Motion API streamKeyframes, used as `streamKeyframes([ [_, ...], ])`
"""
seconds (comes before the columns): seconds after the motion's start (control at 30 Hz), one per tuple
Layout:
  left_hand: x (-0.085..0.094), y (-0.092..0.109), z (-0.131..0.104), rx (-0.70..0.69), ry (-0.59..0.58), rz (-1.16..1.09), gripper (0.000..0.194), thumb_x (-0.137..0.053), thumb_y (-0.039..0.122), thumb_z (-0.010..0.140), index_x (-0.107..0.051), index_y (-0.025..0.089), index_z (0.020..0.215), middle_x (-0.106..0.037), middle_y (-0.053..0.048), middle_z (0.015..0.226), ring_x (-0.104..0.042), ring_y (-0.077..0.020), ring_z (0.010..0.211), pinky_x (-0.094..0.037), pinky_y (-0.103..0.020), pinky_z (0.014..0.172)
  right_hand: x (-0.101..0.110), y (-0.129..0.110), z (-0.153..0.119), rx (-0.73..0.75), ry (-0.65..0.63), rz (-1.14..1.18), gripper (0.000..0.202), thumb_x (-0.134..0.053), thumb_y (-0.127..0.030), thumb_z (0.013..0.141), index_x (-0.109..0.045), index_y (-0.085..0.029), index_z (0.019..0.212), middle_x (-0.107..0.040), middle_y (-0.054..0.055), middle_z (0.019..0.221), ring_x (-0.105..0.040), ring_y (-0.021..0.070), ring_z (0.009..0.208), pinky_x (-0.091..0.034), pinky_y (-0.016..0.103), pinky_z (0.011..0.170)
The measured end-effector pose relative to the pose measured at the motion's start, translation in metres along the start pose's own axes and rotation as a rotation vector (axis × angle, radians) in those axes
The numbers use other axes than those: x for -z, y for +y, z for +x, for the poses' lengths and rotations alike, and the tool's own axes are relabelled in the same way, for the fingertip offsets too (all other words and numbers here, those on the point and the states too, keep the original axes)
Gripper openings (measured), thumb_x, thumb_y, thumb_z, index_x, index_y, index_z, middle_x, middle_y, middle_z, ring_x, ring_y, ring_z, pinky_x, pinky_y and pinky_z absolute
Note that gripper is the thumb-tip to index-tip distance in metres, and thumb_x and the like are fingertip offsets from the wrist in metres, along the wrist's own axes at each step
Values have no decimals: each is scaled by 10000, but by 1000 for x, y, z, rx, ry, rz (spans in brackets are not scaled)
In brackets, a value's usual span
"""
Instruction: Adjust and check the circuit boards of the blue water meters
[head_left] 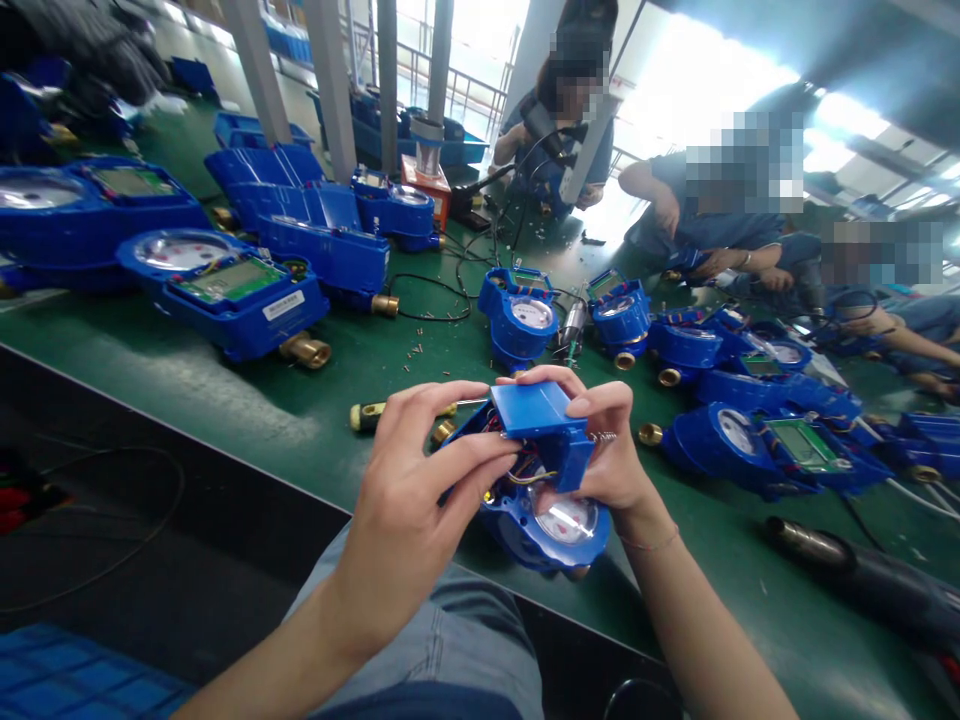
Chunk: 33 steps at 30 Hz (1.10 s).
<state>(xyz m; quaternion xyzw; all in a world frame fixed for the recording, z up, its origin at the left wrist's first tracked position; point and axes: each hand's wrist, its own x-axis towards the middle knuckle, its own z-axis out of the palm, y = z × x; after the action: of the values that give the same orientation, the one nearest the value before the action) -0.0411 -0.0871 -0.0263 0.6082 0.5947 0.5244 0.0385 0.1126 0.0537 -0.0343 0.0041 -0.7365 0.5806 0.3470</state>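
Observation:
Near the front edge of the green bench lies a blue water meter (536,530) with a round clear dial and a brass fitting. Over its wire-filled compartment, a flat blue plastic housing part (534,408) is tilted up. My left hand (420,480) pinches that part's left edge between thumb and fingers. Wrapped round its right side, my right hand (611,440) grips the same part, fingers over the top. Thin coloured wires show beneath it. Behind my left hand, a yellow-and-black screwdriver (366,416) lies on the bench, partly hidden.
Several blue meters with circuit boards stand left (225,280) and right (772,440). Loose screws (416,345) lie scattered on the green bench (247,400). A black heat gun (847,570) rests at right. Across the bench, several people work with their hands on meters.

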Motion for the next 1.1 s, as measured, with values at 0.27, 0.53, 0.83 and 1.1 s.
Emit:
streamKeyframes([
  [0.27, -21, 11, 10, 38, 48, 48, 122, -689, 158, 846, -753, 255, 808, -531, -65, 1271, -482, -267, 1212, -422, -473, 1002, 1, -1, -2, 5, 46, -27, 701, -949, -300, 568, -511, -366, 1112, -538, 40, 1325, -526, 274, 1252, -478, 470, 1010],
  [0.53, -30, 12, 5, -105, 106, 295, 85, -626, 185, 900, -699, 221, 874, -520, -78, 1372, -435, -311, 1295, -409, -544, 1016, -1, -1, -3, -45, 91, -13, 709, -952, -388, 537, -488, -336, 1071, -541, 42, 1316, -590, 253, 1167, -542, 447, 936],
  [0.83, -37, 15, 4, -106, 55, 391, 137, -523, 168, 951, -630, 150, 1034, -577, -90, 1322, -463, -325, 1241, -424, -522, 1011, -3, -4, -4, -50, 75, 31, 695, -953, -261, 560, -518, -324, 1099, -514, 42, 1326, -545, 261, 1249, -504, 446, 1002],
  [1.1, -33, 12, 6, -54, -25, 240, 137, -507, 132, 941, -613, 198, 884, -546, -42, 1311, -412, -291, 1235, -411, -494, 1017, -2, -3, -4, -22, 63, 15, 720, -939, -141, 569, -502, -328, 1110, -517, 40, 1326, -534, 250, 1256, -498, 445, 1000],
])
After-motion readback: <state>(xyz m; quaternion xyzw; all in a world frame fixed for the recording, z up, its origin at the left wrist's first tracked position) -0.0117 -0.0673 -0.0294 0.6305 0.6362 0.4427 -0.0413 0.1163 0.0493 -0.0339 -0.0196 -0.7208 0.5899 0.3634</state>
